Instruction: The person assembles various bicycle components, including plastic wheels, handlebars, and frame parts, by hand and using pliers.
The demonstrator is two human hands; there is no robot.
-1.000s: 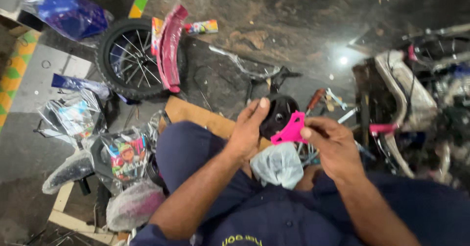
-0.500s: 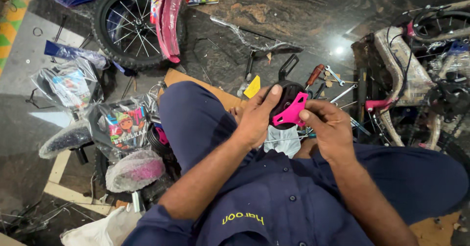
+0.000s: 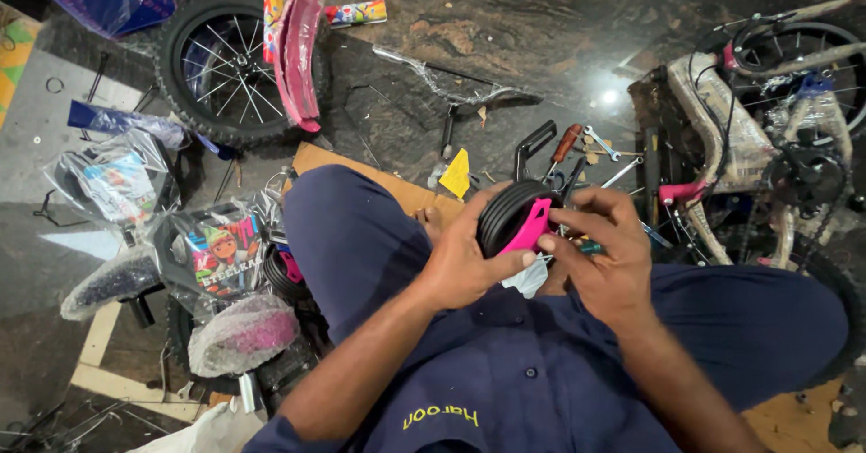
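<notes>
Pink-hubbed small black wheel (image 3: 516,221) sits mid-frame, clasped by the left hand (image 3: 466,259) curled around its rim and the right hand (image 3: 606,259) pinching its pink edge. Spanners (image 3: 599,143) crowd close above; open floor lies upper centre.

Between my hands at the centre of the frame I see a small wheel (image 3: 507,217) with a matt black ribbed rubber tyre and a smooth, glossy pink plastic hub, and my trousers (image 3: 361,236) are plain matt navy cloth. The floor (image 3: 541,38) across the top is dark polished stone that throws back a glare, with a flat sheet of brown cardboard (image 3: 361,169) lying on it. At upper left a pink plastic mudguard (image 3: 299,51) shines beside a spoked metal wheel (image 3: 221,65) with a knobbly rubber tyre, the bags (image 3: 117,178) at left are crinkled clear plastic, and the spanner (image 3: 600,143) at upper right is bright bare metal.
</notes>
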